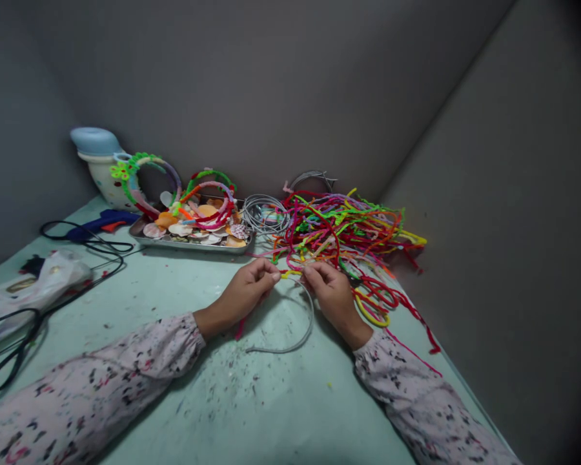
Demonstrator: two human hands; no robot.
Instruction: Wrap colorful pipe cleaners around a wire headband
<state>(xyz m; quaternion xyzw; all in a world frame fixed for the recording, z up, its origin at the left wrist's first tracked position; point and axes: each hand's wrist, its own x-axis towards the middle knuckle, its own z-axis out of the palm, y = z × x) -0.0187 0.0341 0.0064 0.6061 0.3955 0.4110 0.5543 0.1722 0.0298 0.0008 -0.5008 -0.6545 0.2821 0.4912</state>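
My left hand (246, 292) is closed, thumb and fingertips pinching one end of a short yellow pipe cleaner (291, 273). Facing it, my right hand (333, 298) pinches the other end of the same piece. A bare grey wire (312, 321) curves out from just under the yellow part, bends round in an open loop and ends low in front of my hands. Where wire and pipe cleaner meet is partly hidden by my fingers. A bit of pink pipe cleaner (241, 328) shows below my left hand.
Behind my hands lie a heap of coloured pipe cleaners (339, 226), coiled grey wire (266, 214) and a metal tray (193, 245) of shells with fuzzy wrapped hoops. At left are a blue glue gun (94, 226), its black cord (107, 274), a plastic bag (53, 281) and a blue-topped container (104, 165).
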